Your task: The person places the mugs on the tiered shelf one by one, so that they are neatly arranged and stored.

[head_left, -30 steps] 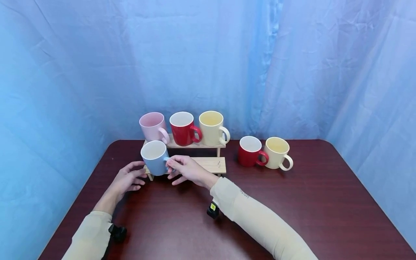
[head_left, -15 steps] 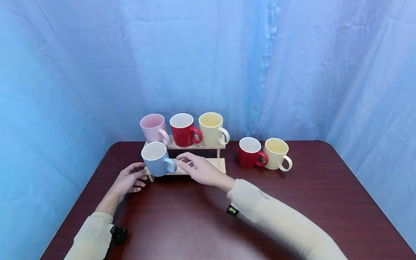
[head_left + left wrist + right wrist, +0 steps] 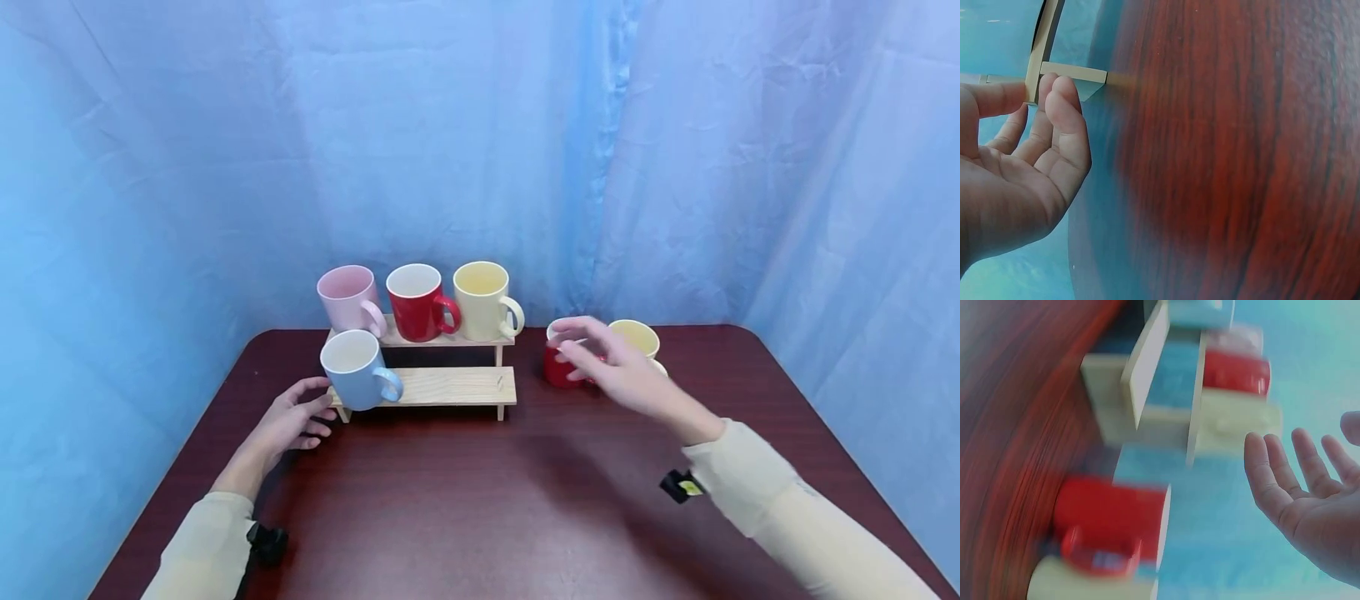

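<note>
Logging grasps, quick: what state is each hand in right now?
Left hand: closed, pinching the near-left end of the wooden stand.
Right hand: open, holding nothing.

So the whole top half of the head view is just pale blue curtain [image 3: 360, 150], running down both side edges too, more cyan at far left, with a shiny vertical fold right of top centre. Below that it's a dark reddish-brown table [image 3: 435, 500], rounded back corners, soft glare bottom centre, streaky wood grain filling the left wrist view's right side.
</note>
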Motion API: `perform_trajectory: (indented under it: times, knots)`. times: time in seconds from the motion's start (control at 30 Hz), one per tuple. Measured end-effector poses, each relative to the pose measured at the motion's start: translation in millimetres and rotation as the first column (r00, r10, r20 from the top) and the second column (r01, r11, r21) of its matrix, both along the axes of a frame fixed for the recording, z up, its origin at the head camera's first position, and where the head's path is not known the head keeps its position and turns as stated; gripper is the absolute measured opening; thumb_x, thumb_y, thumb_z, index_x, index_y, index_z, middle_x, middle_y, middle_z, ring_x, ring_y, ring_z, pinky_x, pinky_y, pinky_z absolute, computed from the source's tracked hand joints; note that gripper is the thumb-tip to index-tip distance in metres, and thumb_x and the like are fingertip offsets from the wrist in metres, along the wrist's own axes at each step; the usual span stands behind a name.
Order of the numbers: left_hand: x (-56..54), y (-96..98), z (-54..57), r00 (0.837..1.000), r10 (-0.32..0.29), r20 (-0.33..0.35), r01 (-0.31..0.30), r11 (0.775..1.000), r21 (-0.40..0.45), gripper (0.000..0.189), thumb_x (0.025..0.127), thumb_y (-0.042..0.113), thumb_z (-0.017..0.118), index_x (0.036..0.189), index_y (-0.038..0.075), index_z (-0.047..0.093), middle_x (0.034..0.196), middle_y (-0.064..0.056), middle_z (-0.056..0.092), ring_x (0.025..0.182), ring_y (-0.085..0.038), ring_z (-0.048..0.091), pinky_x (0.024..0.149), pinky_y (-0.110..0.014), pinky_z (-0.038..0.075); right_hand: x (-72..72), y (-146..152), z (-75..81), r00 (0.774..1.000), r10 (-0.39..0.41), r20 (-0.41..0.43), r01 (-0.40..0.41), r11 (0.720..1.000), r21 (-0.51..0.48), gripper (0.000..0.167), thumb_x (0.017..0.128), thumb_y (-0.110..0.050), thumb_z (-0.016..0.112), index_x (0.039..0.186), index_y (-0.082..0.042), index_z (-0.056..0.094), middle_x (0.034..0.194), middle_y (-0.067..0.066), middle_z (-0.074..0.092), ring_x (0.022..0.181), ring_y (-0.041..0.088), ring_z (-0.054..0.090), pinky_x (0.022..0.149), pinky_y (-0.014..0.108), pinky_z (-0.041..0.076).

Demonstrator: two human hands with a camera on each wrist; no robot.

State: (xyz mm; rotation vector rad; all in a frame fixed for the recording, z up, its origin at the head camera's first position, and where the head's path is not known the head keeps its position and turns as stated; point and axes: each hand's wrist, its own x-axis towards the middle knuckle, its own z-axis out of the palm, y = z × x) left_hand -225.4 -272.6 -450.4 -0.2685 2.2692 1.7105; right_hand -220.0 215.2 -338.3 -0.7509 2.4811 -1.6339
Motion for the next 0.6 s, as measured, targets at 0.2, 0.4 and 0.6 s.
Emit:
perform_trajectory:
  times: [0.2,0.4,0.6]
  knots:
    - [2.4,0.7,-0.5,1.0,-0.005,0.0,0.005,1.0,-0.001,0.052,0.104,0.033,0.058,0.149,0.015,0.038,0.103,-0.011,0.066,0.075,-0.021,0.066,0.063,-0.033,0.056,-1.9,68,-10.0,0.985,-0.171,0.001,0.171,0.985,-0.03,0.043,0.109,-0.025,0.05,0.147,-0.007,0.043,0.137,0.018,0.05,0.104,0.018,0.067,0.08,0.039,0.06]
    - [5.8,0.1,1.1,1.0,-0.017,-0.008,0.017,1.0,-0.005,0.054,0.105,0.032,0.057,0.151,0.014,0.035,0.101,-0.012,0.065,0.075,-0.022,0.065,0.06,-0.033,0.055,-2.0,122,-38.2,0.947,-0.304,0.107,0.316,0.941,-0.125,0.056,0.108,-0.03,0.05,0.155,-0.008,0.027,0.146,0.02,0.032,0.097,0.01,0.068,0.076,0.037,0.06]
    - [2.3,1.5,0.4,1.0,-0.024,-0.016,0.024,1.0,0.001,0.051,0.106,0.032,0.055,0.15,0.016,0.035,0.1,-0.012,0.065,0.075,-0.023,0.066,0.06,-0.033,0.055,-1.4,156,-65.7,0.899,-0.316,0.303,0.379,0.908,-0.177,0.062,0.107,-0.033,0.053,0.155,-0.011,0.02,0.145,0.015,0.026,0.088,0.014,0.071,0.075,0.038,0.061]
